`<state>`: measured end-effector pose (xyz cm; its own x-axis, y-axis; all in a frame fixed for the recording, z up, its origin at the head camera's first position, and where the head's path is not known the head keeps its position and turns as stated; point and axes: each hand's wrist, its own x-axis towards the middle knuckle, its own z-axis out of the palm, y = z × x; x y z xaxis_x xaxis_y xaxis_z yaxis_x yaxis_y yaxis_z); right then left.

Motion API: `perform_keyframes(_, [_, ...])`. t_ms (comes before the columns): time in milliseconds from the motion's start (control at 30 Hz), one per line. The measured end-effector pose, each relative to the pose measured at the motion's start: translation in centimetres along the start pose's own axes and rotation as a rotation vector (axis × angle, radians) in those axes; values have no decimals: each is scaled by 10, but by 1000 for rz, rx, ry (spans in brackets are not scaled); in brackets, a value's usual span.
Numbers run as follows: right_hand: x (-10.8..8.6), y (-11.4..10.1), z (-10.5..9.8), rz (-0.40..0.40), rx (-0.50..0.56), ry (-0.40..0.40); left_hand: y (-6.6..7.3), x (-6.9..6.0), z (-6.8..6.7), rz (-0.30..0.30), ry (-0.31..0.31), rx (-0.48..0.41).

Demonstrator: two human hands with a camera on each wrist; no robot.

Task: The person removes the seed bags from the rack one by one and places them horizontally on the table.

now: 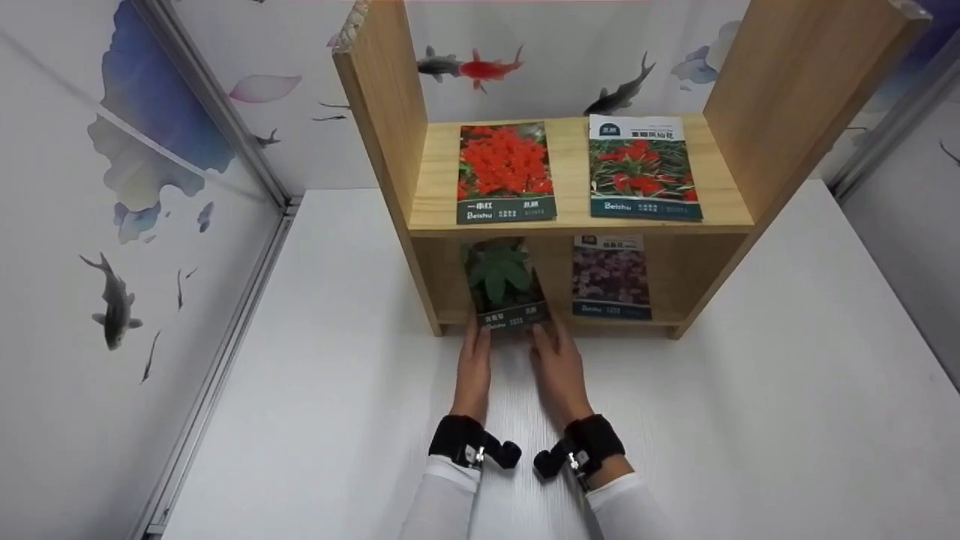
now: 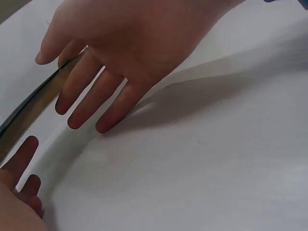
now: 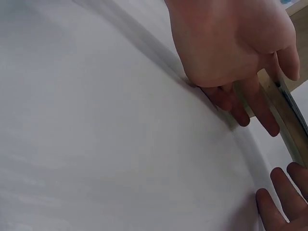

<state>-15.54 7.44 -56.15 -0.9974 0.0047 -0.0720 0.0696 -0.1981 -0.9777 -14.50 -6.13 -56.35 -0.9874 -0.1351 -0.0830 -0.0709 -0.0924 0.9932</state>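
Note:
Both hands hold a dark seed packet (image 1: 502, 274) with a green leaf picture, at the front of the shelf's lower left compartment. The left hand (image 1: 472, 367) pinches its lower left corner, and the right hand (image 1: 561, 371) pinches the lower right one. It leans back, its lower edge jutting out past the lower board. From the left wrist, the left hand (image 2: 134, 38) has thumb and forefinger at the packet's thin edge, other fingers extended. Seen from the right wrist, the right hand (image 3: 236, 43) grips the other end of that edge.
The wooden shelf (image 1: 581, 231) stands on a white table (image 1: 337, 375). A purple-flower packet (image 1: 611, 277) leans in the lower right compartment. Above it are two red-flower packets, left (image 1: 504, 169) and right (image 1: 643, 172). Fish-patterned walls (image 1: 112, 300) enclose the table.

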Motion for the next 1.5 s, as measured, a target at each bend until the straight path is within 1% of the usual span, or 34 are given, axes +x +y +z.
perform_keyframes(67, [-1,2,0,1,21,6,-1,-2,1,1,24,-24])
perform_keyframes(133, [-2,3,1,-6,-3,32,-1,-3,1,-11,44,-39])
perform_keyframes(233, [-3,2,0,-19,-51,75,-1,-3,0,-19,52,-55])
perform_keyframes(300, [-4,2,1,-21,-57,97,-1,-3,-1,-32,56,-54])
perform_keyframes(467, [-6,1,2,-17,10,123,-2,-4,-4,-33,58,-52])
perform_keyframes(600, [-10,1,2,-14,3,164,-3,-7,-6,-40,45,-54])
perform_keyframes(633, [-10,0,2,-17,-10,169,0,-8,-6,-44,41,-52])
perform_keyframes(667, [-10,-1,2,-24,-24,171,0,-8,-6,-47,43,-48])
perform_keyframes(733, [-10,-2,2,-29,-38,166,0,-9,-7,-44,47,-38])
perform_keyframes(833, [-9,-4,1,-47,-89,160,-1,-9,-8,-39,55,-22])
perform_keyframes(867, [-9,-4,1,-45,-91,160,-5,-7,-8,-28,57,-19])
perform_keyframes(1067, [-11,-2,0,-46,-111,152,-4,-9,-9,-20,58,-40])
perform_keyframes(1133, [-13,0,0,-41,-101,134,-4,-10,-10,-42,59,-45])
perform_keyframes(1267, [-16,1,1,-18,2,90,-3,-10,-11,-73,44,-63])
perform_keyframes(1333, [-17,1,2,-26,10,80,-2,-10,-12,-88,36,-78])
perform_keyframes(1400, [-18,1,2,-31,24,68,-1,-11,-13,-95,33,-91])
perform_keyframes(1500, [-21,1,2,-24,32,54,-1,-11,-15,-76,14,-103])
